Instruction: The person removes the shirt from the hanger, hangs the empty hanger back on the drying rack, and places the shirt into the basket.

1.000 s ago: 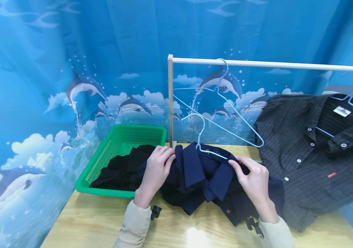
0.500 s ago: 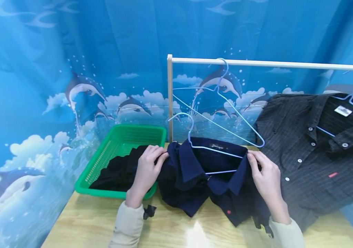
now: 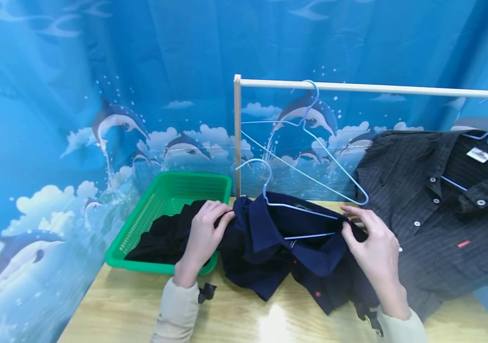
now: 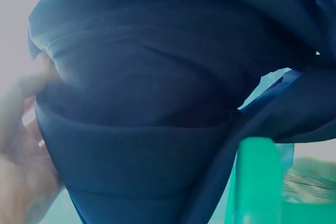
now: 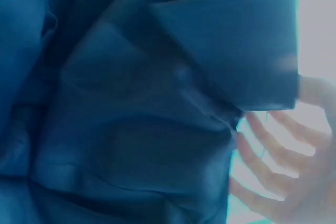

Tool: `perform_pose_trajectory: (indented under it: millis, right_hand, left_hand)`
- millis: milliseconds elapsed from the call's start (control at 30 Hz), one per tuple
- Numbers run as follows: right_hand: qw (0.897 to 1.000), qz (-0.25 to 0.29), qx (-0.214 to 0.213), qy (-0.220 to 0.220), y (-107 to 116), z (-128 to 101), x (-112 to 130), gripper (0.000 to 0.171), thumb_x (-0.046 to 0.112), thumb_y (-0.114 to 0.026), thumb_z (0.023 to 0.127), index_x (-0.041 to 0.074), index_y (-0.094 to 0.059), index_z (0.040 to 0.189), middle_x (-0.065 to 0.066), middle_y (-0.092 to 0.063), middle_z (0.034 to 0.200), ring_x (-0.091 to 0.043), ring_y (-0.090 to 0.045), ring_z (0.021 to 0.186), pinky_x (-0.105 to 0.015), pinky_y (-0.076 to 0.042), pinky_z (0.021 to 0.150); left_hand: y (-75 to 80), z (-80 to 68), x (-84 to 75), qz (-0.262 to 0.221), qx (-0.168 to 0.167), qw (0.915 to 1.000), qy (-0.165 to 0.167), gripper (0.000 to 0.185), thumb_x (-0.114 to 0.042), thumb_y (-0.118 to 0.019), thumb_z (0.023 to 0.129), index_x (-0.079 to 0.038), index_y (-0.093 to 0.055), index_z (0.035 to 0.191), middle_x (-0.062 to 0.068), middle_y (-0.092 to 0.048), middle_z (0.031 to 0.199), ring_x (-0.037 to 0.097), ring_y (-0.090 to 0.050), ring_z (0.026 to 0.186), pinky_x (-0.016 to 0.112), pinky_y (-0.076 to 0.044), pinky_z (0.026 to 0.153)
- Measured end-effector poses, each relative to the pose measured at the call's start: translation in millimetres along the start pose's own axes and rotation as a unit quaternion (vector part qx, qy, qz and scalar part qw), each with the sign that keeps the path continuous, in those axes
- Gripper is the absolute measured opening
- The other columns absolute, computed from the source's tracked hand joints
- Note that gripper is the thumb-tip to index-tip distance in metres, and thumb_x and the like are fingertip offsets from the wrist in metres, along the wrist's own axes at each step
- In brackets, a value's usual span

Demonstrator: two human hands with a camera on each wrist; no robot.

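A navy collared shirt [image 3: 269, 259] lies bunched on the wooden table [image 3: 111, 309], with a light-blue wire hanger [image 3: 295, 209] inside its neck and the hook standing up. My left hand [image 3: 222, 220] grips the shirt's left shoulder, fingers curled over the fabric. My right hand [image 3: 349, 223] pinches the right shoulder by the collar, over the hanger's end. In the left wrist view navy shirt fabric [image 4: 157, 103] fills the frame beside my thumb [image 4: 26, 93]. The right wrist view shows the navy collar [image 5: 236, 51] with my fingers [image 5: 273, 145] spread behind it.
A green basket [image 3: 171, 188] with black clothes [image 3: 162, 236] sits at the left. A wooden rail [image 3: 355, 88] on a post [image 3: 237, 138] carries an empty blue hanger [image 3: 312, 138] and a dark striped shirt [image 3: 441, 214] at the right. Blue dolphin curtain behind.
My hands have moved apart along the shirt's shoulders. The collar has opened and the hanger now sits inside the neck, its hook shifted left.
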State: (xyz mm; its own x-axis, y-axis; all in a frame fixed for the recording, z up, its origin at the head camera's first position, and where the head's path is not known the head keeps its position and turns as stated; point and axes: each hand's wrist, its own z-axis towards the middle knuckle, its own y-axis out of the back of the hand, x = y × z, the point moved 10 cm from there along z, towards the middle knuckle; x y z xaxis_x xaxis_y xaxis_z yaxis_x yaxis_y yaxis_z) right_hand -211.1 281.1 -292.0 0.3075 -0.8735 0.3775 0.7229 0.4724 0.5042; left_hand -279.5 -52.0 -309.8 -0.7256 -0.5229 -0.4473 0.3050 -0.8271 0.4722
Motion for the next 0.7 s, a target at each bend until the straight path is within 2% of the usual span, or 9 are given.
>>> perform_pose_trajectory:
  millis: [133, 233, 367, 467, 533, 633, 700]
  right_hand:
    - [0.999, -0.041, 0.002, -0.024, 2, -1, -10, 0.027, 0.005, -0.075, 0.083, 0.015, -0.077, 0.109, -0.005, -0.077, 0.093, -0.027, -0.072, 0.077, -0.037, -0.042, 0.06]
    - [0.996, -0.075, -0.03, -0.041, 12, -1, -18, 0.015, 0.01, -0.076, 0.085, 0.014, -0.079, 0.1, -0.009, -0.075, 0.078, -0.033, -0.068, 0.063, -0.043, -0.034, 0.047]
    - [0.992, -0.099, -0.063, -0.048, 26, 0, -27, 0.012, 0.013, -0.077, 0.088, 0.015, -0.081, 0.099, -0.011, -0.074, 0.073, -0.039, -0.062, 0.054, -0.041, -0.027, 0.042]
    - [0.99, -0.114, -0.066, -0.052, 33, 1, -33, 0.014, 0.013, -0.079, 0.088, 0.018, -0.083, 0.1, -0.011, -0.074, 0.071, -0.035, -0.057, 0.047, -0.037, -0.022, 0.042]
    - [0.989, -0.122, -0.06, -0.058, 35, 3, -37, 0.015, 0.013, -0.08, 0.088, 0.02, -0.083, 0.1, -0.01, -0.072, 0.066, -0.029, -0.051, 0.042, -0.034, -0.02, 0.042]
    - [0.99, -0.122, -0.039, -0.06, 32, 4, -38, 0.017, 0.013, -0.083, 0.085, 0.02, -0.084, 0.1, -0.008, -0.065, 0.055, -0.019, -0.04, 0.039, -0.034, -0.019, 0.042]
    - [0.992, -0.11, -0.01, -0.059, 25, 5, -37, 0.019, 0.011, -0.083, 0.085, 0.019, -0.083, 0.103, -0.007, -0.057, 0.05, -0.015, -0.034, 0.04, -0.033, -0.019, 0.042]
  left_hand:
    - [-2.7, -0.6, -1.2, 0.002, 0.011, 0.9999, -0.006, 0.009, -0.012, -0.068, 0.097, -0.009, -0.073, 0.091, 0.002, -0.068, 0.088, 0.021, -0.06, 0.087, 0.038, -0.052, 0.079]
    - [-3.3, -1.5, -1.6, -0.003, 0.019, 0.9998, -0.011, 0.008, -0.013, -0.069, 0.097, -0.009, -0.074, 0.092, 0.002, -0.068, 0.089, 0.021, -0.06, 0.089, 0.037, -0.052, 0.08]
    - [0.1, -2.0, -0.4, -0.013, 0.025, 0.9995, -0.012, 0.009, -0.015, -0.07, 0.096, -0.009, -0.076, 0.093, 0.002, -0.069, 0.09, 0.02, -0.06, 0.092, 0.037, -0.052, 0.081]
    - [3.3, -2.1, 0.8, -0.021, 0.022, 0.9995, -0.008, 0.01, -0.016, -0.07, 0.096, -0.009, -0.077, 0.093, 0.001, -0.07, 0.09, 0.019, -0.061, 0.092, 0.037, -0.053, 0.081]
    - [4.7, -1.9, 0.2, -0.029, 0.02, 0.9994, -0.007, 0.012, -0.017, -0.069, 0.097, -0.008, -0.077, 0.093, 0.001, -0.07, 0.09, 0.019, -0.061, 0.092, 0.037, -0.052, 0.082]
    - [6.4, -0.9, -2.4, -0.047, 0.012, 0.9988, -0.013, 0.011, -0.015, -0.07, 0.097, -0.008, -0.077, 0.093, 0.001, -0.07, 0.09, 0.019, -0.062, 0.093, 0.037, -0.053, 0.083]
    - [8.1, 0.2, -2.9, -0.056, 0.004, 0.9983, -0.015, 0.009, -0.012, -0.07, 0.096, -0.007, -0.076, 0.092, 0.002, -0.07, 0.09, 0.019, -0.062, 0.092, 0.037, -0.052, 0.083]
